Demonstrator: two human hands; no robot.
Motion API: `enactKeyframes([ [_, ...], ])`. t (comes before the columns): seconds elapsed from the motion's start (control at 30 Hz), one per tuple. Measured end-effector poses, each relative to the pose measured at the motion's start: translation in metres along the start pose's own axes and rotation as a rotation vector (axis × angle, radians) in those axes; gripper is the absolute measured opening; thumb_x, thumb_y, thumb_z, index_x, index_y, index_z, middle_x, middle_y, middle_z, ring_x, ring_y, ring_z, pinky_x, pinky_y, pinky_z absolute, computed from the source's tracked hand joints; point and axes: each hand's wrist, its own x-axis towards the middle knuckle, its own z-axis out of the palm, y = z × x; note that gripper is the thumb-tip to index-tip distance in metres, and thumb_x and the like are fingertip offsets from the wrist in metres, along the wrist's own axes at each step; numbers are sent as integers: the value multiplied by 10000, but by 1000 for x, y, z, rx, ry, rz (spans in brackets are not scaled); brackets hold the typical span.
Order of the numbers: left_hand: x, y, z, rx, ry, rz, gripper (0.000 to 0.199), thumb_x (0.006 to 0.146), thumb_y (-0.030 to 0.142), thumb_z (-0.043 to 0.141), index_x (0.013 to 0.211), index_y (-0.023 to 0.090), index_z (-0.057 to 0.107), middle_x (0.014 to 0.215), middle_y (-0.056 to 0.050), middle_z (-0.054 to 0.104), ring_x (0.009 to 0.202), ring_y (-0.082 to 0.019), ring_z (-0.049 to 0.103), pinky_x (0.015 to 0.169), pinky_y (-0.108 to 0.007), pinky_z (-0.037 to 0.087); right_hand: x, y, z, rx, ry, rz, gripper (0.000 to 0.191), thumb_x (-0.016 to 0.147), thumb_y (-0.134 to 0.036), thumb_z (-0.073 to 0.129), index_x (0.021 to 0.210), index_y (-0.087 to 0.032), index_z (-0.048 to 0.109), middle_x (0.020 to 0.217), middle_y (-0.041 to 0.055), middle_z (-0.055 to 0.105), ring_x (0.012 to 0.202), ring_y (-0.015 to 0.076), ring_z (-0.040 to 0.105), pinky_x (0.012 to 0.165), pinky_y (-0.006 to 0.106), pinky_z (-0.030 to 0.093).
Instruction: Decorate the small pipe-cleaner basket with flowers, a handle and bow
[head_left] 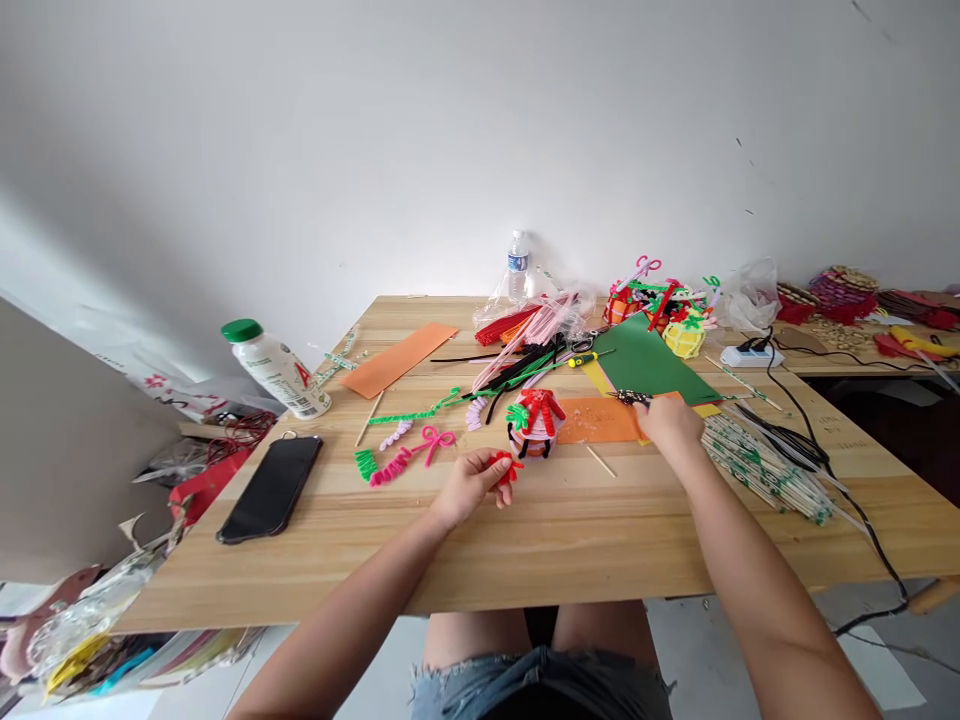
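My left hand (478,482) pinches a small red piece of pipe cleaner (507,466) low over the table. Just beyond it stands a little pipe-cleaner lantern (537,424), pink and orange with red strips on top, a green tuft and black legs. Out to the right, my right hand (671,428) is closed on a dark speckled object (628,397) at the end of an orange paper strip (596,420). Its exact kind is too small to make out. A short wooden stick (601,461) lies between my hands.
Pipe cleaners (525,355), a yellow screwdriver (583,359) and green paper (649,365) lie behind. Left are a phone (271,490), a tilted white bottle (277,370) and curled pipe cleaners (390,468). Right are wrapped sticks (765,470), a power strip (751,355) and a black cable (806,420).
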Motion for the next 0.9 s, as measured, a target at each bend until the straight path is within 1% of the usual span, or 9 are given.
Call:
enactKeyframes([
  [0.03, -1, 0, 3, -12, 9, 4, 488, 678, 582, 747, 740, 117, 613, 498, -13, 626, 420, -116, 581, 419, -215, 459, -13, -11, 2, 35, -28, -88, 293, 837, -403, 631, 790, -126, 712, 787, 149, 712, 829, 237, 680, 693, 306, 503],
  [0.07, -2, 0, 6, -23, 17, 12, 476, 684, 572, 747, 747, 117, 622, 499, -11, 625, 418, -112, 573, 417, -216, 457, -27, -22, 5, 172, -121, -300, 272, 849, -396, 616, 858, -143, 717, 788, 108, 714, 779, 206, 677, 674, 289, 507],
  [0.13, -5, -1, 12, -45, 35, 35, 460, 686, 560, 750, 742, 120, 629, 503, -5, 621, 422, -111, 567, 418, -220, 458, -56, -46, 16, 473, -415, -609, 310, 849, -408, 618, 1039, -175, 689, 788, 39, 702, 659, 149, 656, 611, 254, 513],
  [0.2, -6, -1, 18, -59, 48, 59, 452, 682, 555, 754, 732, 125, 627, 512, -2, 622, 430, -113, 570, 433, -229, 470, -77, -65, 28, 619, -540, -734, 321, 823, -368, 661, 1087, -185, 668, 776, 10, 676, 605, 117, 623, 568, 227, 506],
  [0.37, -4, -3, 22, -84, 88, 76, 440, 671, 544, 763, 738, 130, 632, 553, -1, 636, 463, -111, 576, 464, -240, 489, -90, -77, 50, 694, -491, -736, 168, 849, -265, 606, 965, -183, 697, 796, 25, 661, 586, 111, 604, 527, 225, 523],
  [0.53, -2, -7, 26, -60, 79, 82, 462, 676, 566, 752, 744, 123, 643, 529, -4, 634, 448, -114, 576, 464, -244, 492, -90, -67, 57, 744, -436, -709, 262, 842, -221, 581, 1079, -172, 681, 915, 69, 701, 628, 123, 634, 538, 234, 552],
  [0.6, -3, -7, 28, -55, 81, 85, 464, 681, 566, 752, 738, 118, 647, 525, -8, 637, 449, -114, 581, 472, -246, 501, -93, -68, 58, 718, -419, -742, 242, 844, -184, 559, 1045, -175, 693, 908, 70, 712, 636, 124, 638, 559, 238, 552],
  [0.77, -5, -6, 23, -106, 42, 4, 460, 628, 514, 817, 754, 99, 665, 595, -37, 678, 520, -133, 634, 543, -273, 548, -96, -72, 63, 689, -248, -855, 256, 830, -103, 515, 974, -184, 711, 910, 75, 737, 750, 152, 679, 651, 256, 558],
  [0.9, -4, -6, 18, -59, 32, -54, 489, 592, 522, 835, 739, 89, 663, 580, -53, 686, 505, -143, 646, 524, -270, 547, -95, -70, 68, 635, -263, -872, 297, 805, -59, 509, 991, -173, 710, 878, 72, 747, 725, 155, 686, 645, 261, 560],
])
